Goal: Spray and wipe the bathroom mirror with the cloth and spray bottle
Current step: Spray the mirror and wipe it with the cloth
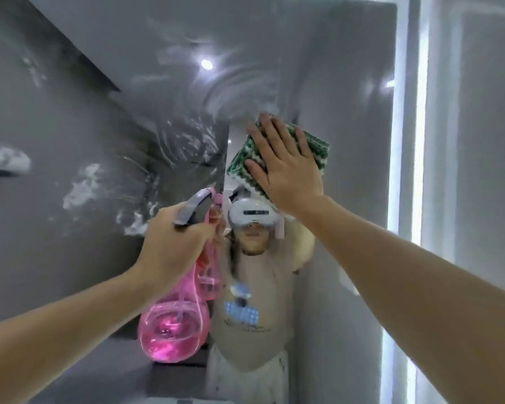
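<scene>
Bottle (174, 325) first, nearest to me: pink, clear, part full, hanging from my left hand (172, 243), which is clenched round its neck with the grey trigger head poking out above the knuckles. Further out, my right hand (286, 170) lies flat, fingers spread, pressing the green-and-white cloth (318, 144) against the mirror (70, 112), so it's pinning the cloth rather than gripping it. I'd call this the wiping step, with spraying on hold. Foam patches and curved smears cover the glass left of the cloth and above it, so I judge the job part done; the next pass wants the cloth swept left through those white blotches, with firm flat pressure. Beyond that, the glass reflects grey walls, a ceiling lamp (206, 64) and the person in a headset. To the right, a bright light strip (417, 141) runs vertically beside the mirror's edge.
</scene>
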Tool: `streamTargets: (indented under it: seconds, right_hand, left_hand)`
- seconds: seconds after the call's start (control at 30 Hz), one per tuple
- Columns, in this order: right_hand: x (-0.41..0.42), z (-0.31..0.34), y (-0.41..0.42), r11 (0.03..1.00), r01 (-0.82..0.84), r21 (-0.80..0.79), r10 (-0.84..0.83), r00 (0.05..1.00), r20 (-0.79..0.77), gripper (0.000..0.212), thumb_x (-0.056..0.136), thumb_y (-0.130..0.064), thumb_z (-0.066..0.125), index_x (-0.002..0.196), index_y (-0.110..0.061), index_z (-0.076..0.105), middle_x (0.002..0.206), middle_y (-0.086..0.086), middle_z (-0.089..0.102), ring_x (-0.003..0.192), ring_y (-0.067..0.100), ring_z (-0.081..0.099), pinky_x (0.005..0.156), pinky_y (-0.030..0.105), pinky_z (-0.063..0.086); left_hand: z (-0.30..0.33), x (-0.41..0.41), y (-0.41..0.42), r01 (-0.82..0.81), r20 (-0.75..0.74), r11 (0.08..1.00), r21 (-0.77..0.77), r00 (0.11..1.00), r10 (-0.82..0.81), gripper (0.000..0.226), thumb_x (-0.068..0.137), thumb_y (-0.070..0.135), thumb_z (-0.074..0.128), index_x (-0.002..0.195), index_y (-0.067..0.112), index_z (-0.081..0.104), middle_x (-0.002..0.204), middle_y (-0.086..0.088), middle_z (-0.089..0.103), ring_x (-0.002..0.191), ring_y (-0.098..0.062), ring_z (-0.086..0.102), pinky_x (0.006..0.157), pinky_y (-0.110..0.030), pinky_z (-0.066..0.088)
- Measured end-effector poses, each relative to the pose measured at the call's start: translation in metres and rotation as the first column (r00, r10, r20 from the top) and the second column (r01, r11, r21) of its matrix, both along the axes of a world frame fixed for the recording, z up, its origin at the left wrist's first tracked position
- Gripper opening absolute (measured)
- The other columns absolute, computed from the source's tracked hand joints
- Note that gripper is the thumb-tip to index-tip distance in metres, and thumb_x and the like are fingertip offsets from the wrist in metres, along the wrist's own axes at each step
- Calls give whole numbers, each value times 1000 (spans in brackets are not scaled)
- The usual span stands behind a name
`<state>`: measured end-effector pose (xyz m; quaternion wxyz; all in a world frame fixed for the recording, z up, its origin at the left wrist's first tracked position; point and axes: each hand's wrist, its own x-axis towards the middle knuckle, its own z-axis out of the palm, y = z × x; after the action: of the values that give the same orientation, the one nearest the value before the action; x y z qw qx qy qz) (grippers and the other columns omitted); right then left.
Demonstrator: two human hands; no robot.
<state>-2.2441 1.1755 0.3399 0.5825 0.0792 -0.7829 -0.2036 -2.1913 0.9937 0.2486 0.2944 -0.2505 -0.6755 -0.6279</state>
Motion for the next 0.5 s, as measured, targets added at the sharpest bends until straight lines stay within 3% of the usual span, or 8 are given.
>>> streamTargets:
  seconds: [0.17, 0.33, 0.43, 0.5]
  right_hand:
    - [-2, 86, -2, 1000, 6, -22, -7, 1000, -28, 58, 100, -49, 10, 150, -26, -8, 158, -3, -13, 145, 13, -14, 115, 35, -14]
    - [-3, 166, -5, 995, -26, -100, 22, 999, -42, 57, 101, -48, 11, 151, -26, -6, 158, -3, -14, 145, 12, -13, 114, 34, -13]
    - [-4, 202, -10, 986, -51, -156, 45, 998, -43, 57, 101, -47, 12, 151, -25, -5, 158, -4, -15, 145, 12, -14, 115, 34, -12]
    - [-5, 217, -12, 981, -66, -183, 59, 997, -41, 57, 101, -47, 12, 151, -25, -6, 158, -3, -15, 145, 12, -14, 115, 35, -12]
  left_hand:
    - [69, -7, 5, 100, 4, 994, 46, 995, -101, 41, 69, -14, 44, 85, 17, 66, 46, -11, 48, 36, -18, 43, 40, -25, 41]
    - [118, -12, 8, 169, -22, 983, 75, 986, -168, 28, 71, -17, 43, 74, 3, 63, 42, -5, 51, 34, -15, 43, 36, -21, 39]
    - [139, -15, 6, 243, -55, 965, 92, 969, -239, 26, 70, -18, 41, 79, -5, 62, 54, -9, 55, 38, -15, 45, 37, -20, 37]
    - [152, -19, 3, 247, -79, 966, 81, 967, -241, 30, 71, -17, 43, 78, 3, 63, 59, -11, 56, 38, -16, 44, 37, -21, 37]
